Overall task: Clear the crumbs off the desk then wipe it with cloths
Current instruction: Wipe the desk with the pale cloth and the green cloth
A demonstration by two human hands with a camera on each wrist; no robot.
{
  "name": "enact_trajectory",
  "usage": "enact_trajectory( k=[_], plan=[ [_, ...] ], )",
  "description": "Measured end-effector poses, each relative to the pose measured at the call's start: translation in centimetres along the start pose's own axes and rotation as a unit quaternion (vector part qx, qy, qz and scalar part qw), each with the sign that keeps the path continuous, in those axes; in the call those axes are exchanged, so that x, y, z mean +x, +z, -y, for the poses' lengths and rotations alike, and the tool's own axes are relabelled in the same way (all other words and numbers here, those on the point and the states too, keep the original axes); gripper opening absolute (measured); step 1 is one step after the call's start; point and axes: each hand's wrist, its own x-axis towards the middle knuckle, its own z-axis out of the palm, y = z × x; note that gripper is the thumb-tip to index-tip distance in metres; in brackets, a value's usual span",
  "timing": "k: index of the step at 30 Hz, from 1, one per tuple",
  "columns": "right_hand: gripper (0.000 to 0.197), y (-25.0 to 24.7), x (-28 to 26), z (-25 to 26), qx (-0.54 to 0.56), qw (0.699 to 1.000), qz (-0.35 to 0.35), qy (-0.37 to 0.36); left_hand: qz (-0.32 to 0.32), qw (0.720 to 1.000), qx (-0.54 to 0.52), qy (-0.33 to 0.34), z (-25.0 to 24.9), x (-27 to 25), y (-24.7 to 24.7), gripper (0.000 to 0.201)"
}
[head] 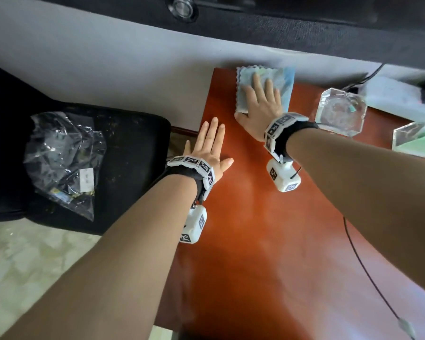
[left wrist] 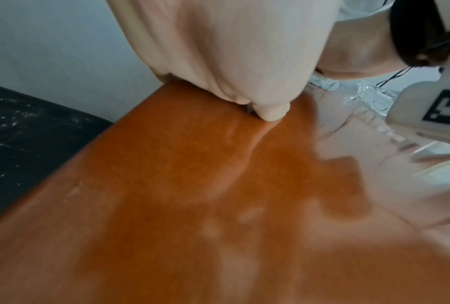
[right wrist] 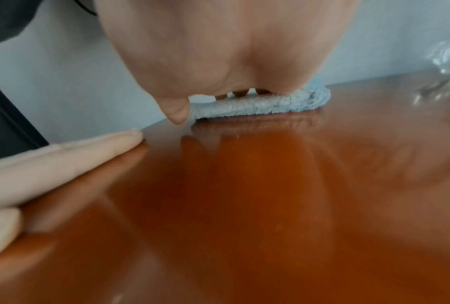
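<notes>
I see the right hand (head: 260, 101) flat, fingers spread, pressing the blue cloth (head: 280, 82) at the glossy red-brown desk (head: 255, 229)'s far corner by the wall — left hand (head: 210, 149) flat, fingers straight, on the desk's left edge.

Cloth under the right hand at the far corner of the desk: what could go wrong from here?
1. The blue cloth lies at the desk's far-left corner, pressed flat by the right hand; a stroke further left could push it off the edge.
2. The glass ashtray stands just right of that wrist; a rightward sweep could knock it.
3. The left hand rests flat across the desk's left edge, so it may slip off.
</notes>
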Motion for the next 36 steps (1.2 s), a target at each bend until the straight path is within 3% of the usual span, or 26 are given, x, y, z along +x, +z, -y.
enact_trajectory(
  k=[2,7,12,15,19,22,24,27,29,31,33,36],
  plan=[
    [0.079,1.0,-0.3,0.3,-0.014,1.0,0.01,-0.008,-0.002,1.0,-0.006,0.004,0.0,0.1,0.1,0.08],
    [0.072,1.4,-4.0,2.1,-0.06,0.994,0.054,-0.077,0.016,1.0,-0.015,0.005,0.1,0.0,-0.5,0.084],
    [0.075,2.6,-10.6,4.3,-0.052,0.992,0.081,-0.081,0.039,0.998,-0.003,0.043,0.5,-1.0,-2.4,0.121],
    [0.074,3.4,-14.4,5.1,-0.043,0.989,0.092,-0.106,0.045,0.998,-0.024,0.046,1.0,-2.0,-4.5,0.104],
    [0.08,4.8,-19.7,7.6,-0.01,0.986,0.119,-0.112,-0.026,0.999,-0.001,0.032,0.9,-4.0,-4.6,0.071],
    [0.089,4.5,-20.9,8.0,0.011,0.976,0.163,-0.145,-0.071,0.994,0.028,0.079,-0.7,-6.1,-3.1,0.053],
    [0.088,3.3,-20.6,5.7,0.01,0.98,0.133,-0.151,-0.123,0.985,0.046,0.115,-2.1,-7.4,-2.0,0.052],
    [0.084,1.3,-21.0,0.2,0.05,0.997,0.055,-0.031,-0.139,0.98,0.065,0.128,-4.3,-8.9,0.6,0.059],
    [0.077,1.3,-22.1,-3.7,0.066,0.994,0.039,0.074,-0.08,0.989,0.094,0.086,-5.4,-9.6,3.2,0.068],
    [0.073,2.1,-23.6,-7.0,0.059,0.984,0.066,0.154,-0.038,0.996,0.085,0.019,-6.3,-9.8,5.5,0.071],
    [0.072,3.0,-25.1,-9.5,0.047,0.977,0.086,0.188,-0.035,0.997,0.068,-0.013,-6.9,-9.1,6.4,0.07],
    [0.072,3.7,-26.3,-11.8,0.048,0.981,0.092,0.164,-0.038,0.998,0.052,-0.02,-7.2,-6.4,5.0,0.071]
  ],
)
